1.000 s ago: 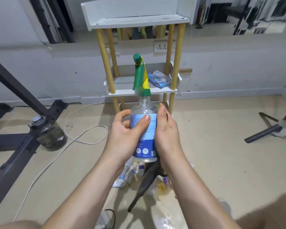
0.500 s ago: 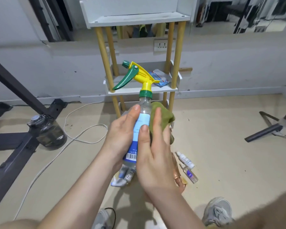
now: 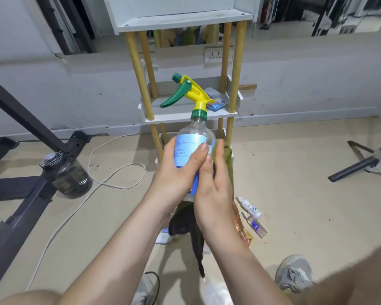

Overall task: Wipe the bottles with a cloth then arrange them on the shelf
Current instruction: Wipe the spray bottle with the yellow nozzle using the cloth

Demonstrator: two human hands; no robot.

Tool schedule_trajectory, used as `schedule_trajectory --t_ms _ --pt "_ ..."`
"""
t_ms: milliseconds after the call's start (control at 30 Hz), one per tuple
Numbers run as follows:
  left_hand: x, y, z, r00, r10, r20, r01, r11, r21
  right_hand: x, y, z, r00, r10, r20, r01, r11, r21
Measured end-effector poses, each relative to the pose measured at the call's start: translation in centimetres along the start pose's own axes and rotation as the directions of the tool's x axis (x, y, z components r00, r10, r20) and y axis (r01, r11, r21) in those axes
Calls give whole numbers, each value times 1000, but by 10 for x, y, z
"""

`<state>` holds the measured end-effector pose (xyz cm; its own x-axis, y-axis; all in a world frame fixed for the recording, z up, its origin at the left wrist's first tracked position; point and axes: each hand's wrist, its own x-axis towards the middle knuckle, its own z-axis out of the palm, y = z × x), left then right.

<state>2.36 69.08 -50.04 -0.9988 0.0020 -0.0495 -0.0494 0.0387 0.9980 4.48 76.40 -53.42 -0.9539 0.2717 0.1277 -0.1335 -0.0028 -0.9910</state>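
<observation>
A clear spray bottle (image 3: 190, 137) with a blue label and a yellow-and-green trigger head is held upright in front of the shelf (image 3: 185, 118). My left hand (image 3: 176, 172) grips its body from the left, thumb across the label. My right hand (image 3: 216, 183) presses a green cloth (image 3: 228, 155) against the bottle's right side. The bottle's base is hidden behind my hands. Two small bottles (image 3: 251, 214) lie on the floor to the right, beside a copper-coloured one (image 3: 240, 225).
A blue packet (image 3: 216, 104) lies on the middle shelf. A dark water jug (image 3: 66, 172) and a black metal frame (image 3: 20, 194) stand at left, with a white cable (image 3: 110, 170) on the floor. A tripod leg (image 3: 356, 168) lies at right. My shoes (image 3: 295, 274) are below.
The bottle was turned so its trigger head points left, then lifted a little. My right hand brought the green cloth onto the bottle's right side and slid down along it.
</observation>
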Motion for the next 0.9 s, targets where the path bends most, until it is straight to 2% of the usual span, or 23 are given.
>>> schedule_trajectory --t_ms 100,167,200,267,367,400,467,567,633,700,733,800,833,900 --pt "6 6 -6 972 -161 -173 115 962 -246 -28 4 7 982 -163 92 171 981 -88" --pt "6 11 -12 952 -245 -185 169 920 -353 -47 5 9 962 -239 132 253 962 -101" --pt "7 10 -14 957 -242 -159 171 917 -361 -42 2 9 967 -217 133 229 970 -83" --pt "4 8 -16 978 -191 -87 150 927 -345 -14 -12 9 991 -61 119 67 997 -44" --pt "-2 9 -17 993 -118 27 121 944 -307 28 -33 0 973 195 119 -215 958 187" --pt "-2 8 -18 992 -103 70 119 951 -286 28 -36 -1 971 205 121 -226 953 202" --pt "0 8 -19 993 -76 88 96 965 -243 15 -30 -1 990 112 80 -117 991 61" --pt "5 7 -23 999 -26 22 28 995 -101 -13 -23 -3 997 -45 60 53 989 -141" --pt "2 6 -21 996 -58 70 68 985 -159 -22 -22 -2 988 -116 100 135 969 -207" --pt "-1 3 -18 998 -64 25 67 973 -219 -19 -27 3 970 -147 194 196 944 -265" --pt "-1 1 -18 999 -34 -37 26 984 -177 -13 -31 6 969 -121 214 175 950 -257" --pt "-3 2 -20 991 62 -115 -64 998 -16 15 -43 9 982 7 189 17 992 -129" --pt "-5 3 -21 990 88 -107 -84 996 37 31 -52 6 977 111 181 -110 994 -15" --pt "-9 5 -20 998 63 -29 -62 997 42 59 -66 -4 932 299 206 -333 929 159"
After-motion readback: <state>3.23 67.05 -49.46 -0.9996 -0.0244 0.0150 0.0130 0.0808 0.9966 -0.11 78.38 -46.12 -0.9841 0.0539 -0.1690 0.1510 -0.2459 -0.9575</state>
